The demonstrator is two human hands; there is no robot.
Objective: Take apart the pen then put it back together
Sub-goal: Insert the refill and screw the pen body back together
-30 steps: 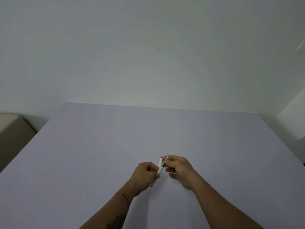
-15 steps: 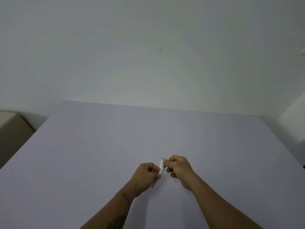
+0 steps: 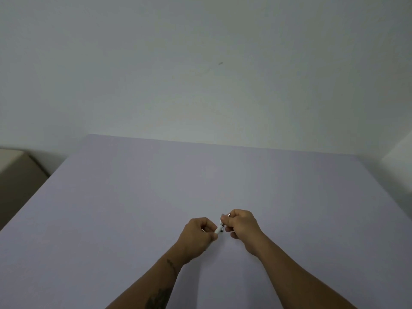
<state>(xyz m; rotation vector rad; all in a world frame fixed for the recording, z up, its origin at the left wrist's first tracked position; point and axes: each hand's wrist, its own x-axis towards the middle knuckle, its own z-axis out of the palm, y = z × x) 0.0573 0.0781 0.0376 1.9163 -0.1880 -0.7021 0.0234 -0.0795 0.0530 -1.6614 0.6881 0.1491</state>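
A slim white pen (image 3: 219,228) is held between both hands just above the lilac table (image 3: 156,186). My left hand (image 3: 197,236) is closed around its lower barrel, and the dark tip pokes out below the fist. My right hand (image 3: 242,226) pinches the upper end, where a small metal piece sticks out past the fingertips. Only a short white stretch of the pen shows between the two hands; the rest is hidden by fingers.
The lilac table runs to a plain pale wall at the back. A beige box-like object (image 3: 15,175) stands beyond the table's left edge, and a white object (image 3: 399,161) sits off the right edge.
The visible stretch of pen between the hands has become shorter and the upper end has tilted toward my right hand. Both hands stay in nearly the same place.
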